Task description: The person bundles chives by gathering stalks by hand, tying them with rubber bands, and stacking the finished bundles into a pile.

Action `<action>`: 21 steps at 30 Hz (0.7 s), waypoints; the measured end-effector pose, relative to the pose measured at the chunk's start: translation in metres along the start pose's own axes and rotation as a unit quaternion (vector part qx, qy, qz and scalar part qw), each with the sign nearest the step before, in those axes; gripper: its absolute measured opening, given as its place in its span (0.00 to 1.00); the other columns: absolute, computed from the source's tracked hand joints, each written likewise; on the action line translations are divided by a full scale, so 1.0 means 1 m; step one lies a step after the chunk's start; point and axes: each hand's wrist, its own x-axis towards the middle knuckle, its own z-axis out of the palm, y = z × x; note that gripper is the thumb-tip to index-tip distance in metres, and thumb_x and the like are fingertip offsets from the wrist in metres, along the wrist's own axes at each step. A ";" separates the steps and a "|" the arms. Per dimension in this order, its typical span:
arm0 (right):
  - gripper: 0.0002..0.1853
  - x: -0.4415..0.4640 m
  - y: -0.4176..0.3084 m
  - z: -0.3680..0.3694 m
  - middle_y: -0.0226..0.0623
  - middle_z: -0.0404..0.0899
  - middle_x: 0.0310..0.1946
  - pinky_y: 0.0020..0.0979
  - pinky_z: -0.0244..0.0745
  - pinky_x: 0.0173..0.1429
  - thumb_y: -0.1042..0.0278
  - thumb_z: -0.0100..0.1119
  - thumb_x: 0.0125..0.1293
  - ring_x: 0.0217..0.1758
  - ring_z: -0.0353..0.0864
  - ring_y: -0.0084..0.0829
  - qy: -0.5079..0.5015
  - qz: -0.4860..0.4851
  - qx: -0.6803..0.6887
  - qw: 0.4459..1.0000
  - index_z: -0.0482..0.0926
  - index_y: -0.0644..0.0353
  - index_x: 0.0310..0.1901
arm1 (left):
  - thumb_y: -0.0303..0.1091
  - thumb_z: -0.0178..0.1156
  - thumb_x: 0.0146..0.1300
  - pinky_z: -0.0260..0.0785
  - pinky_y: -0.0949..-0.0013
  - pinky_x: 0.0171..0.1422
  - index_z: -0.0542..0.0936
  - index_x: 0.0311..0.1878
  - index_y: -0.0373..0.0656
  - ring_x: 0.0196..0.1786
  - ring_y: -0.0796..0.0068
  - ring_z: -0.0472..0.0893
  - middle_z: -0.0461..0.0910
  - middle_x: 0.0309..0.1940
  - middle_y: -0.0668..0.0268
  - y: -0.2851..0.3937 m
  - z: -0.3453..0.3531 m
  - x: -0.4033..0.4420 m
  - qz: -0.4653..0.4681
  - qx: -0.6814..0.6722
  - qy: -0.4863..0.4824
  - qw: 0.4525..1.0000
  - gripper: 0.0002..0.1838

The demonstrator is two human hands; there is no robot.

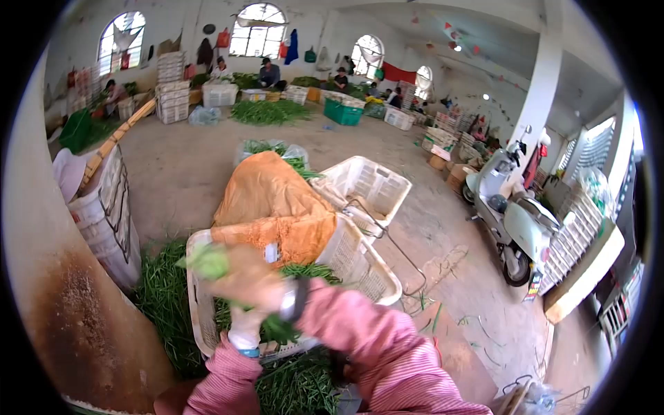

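From my end of the feed I can make out two long sleeves, both in pink. The right sleeve (pixel 387 339) is a deeper rosy pink, crossed by fine pale stripes that show best towards the elbow, with loose creases bunching the cloth. The left sleeve (pixel 225 377) has the same narrow striping. Beyond the right cuff I see a dark band (pixel 299 299) and, next to it towards the right hand (pixel 245 280), something silvery (pixel 288 301). On the left I get a light-blue band (pixel 249 352) and a whitish patch (pixel 243 339) beside it, towards the left hand (pixel 247 319); I can't tell what that patch is.
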 end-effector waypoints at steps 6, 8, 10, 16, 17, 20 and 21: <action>0.60 -0.022 -0.066 0.112 0.57 0.51 0.60 0.31 0.58 0.61 0.51 0.69 0.37 0.61 0.59 0.44 -0.116 -0.212 -0.067 0.968 0.36 0.72 0.62 | 0.47 0.42 0.61 0.56 0.62 0.63 0.60 0.59 0.40 0.57 0.63 0.66 0.66 0.54 0.58 0.057 -0.083 -0.111 0.154 -0.333 0.273 0.889 0.27; 0.59 -0.046 -0.056 0.128 0.57 0.56 0.57 0.31 0.61 0.59 0.51 0.68 0.37 0.58 0.63 0.44 -0.181 -0.145 -0.050 0.971 0.38 0.70 0.62 | 0.42 0.47 0.60 0.57 0.62 0.62 0.64 0.56 0.41 0.54 0.67 0.69 0.71 0.49 0.61 0.099 -0.096 -0.139 0.155 -0.320 0.282 0.891 0.23; 0.51 -0.073 -0.052 0.132 0.53 0.67 0.49 0.33 0.66 0.52 0.53 0.67 0.38 0.50 0.70 0.44 -0.259 0.001 -0.036 0.965 0.47 0.64 0.61 | 0.39 0.50 0.58 0.60 0.64 0.59 0.64 0.56 0.41 0.51 0.70 0.70 0.72 0.46 0.62 0.099 -0.087 -0.147 0.134 -0.297 0.221 0.919 0.23; 0.22 -0.178 0.013 0.140 0.47 0.75 0.38 0.35 0.69 0.46 0.59 0.60 0.49 0.43 0.73 0.43 0.001 0.043 0.097 0.994 0.71 0.61 0.44 | 0.31 0.60 0.46 0.59 0.66 0.58 0.62 0.56 0.35 0.50 0.67 0.72 0.75 0.43 0.59 0.052 -0.014 -0.161 -0.114 0.109 0.051 0.986 0.32; 0.23 -0.187 0.023 0.140 0.45 0.74 0.42 0.33 0.68 0.50 0.60 0.61 0.51 0.47 0.72 0.41 -0.008 0.044 0.009 0.999 0.69 0.62 0.47 | 0.29 0.62 0.43 0.58 0.66 0.59 0.62 0.56 0.35 0.51 0.67 0.71 0.75 0.43 0.59 0.044 -0.008 -0.161 -0.139 0.103 0.023 0.985 0.34; 0.26 -0.223 -0.010 0.110 0.47 0.72 0.45 0.32 0.65 0.53 0.56 0.59 0.53 0.51 0.70 0.40 -0.047 0.084 0.070 0.993 0.67 0.63 0.50 | 0.27 0.62 0.41 0.56 0.65 0.60 0.62 0.56 0.34 0.49 0.65 0.73 0.76 0.44 0.57 0.046 -0.008 -0.157 -0.213 -0.024 -0.044 0.976 0.34; 0.30 -0.231 -0.019 0.100 0.48 0.73 0.44 0.32 0.67 0.52 0.54 0.60 0.52 0.48 0.73 0.40 -0.086 0.100 0.043 0.990 0.65 0.63 0.53 | 0.26 0.61 0.41 0.58 0.65 0.58 0.63 0.56 0.34 0.44 0.65 0.74 0.77 0.38 0.59 0.049 -0.008 -0.158 -0.232 -0.069 -0.044 0.969 0.34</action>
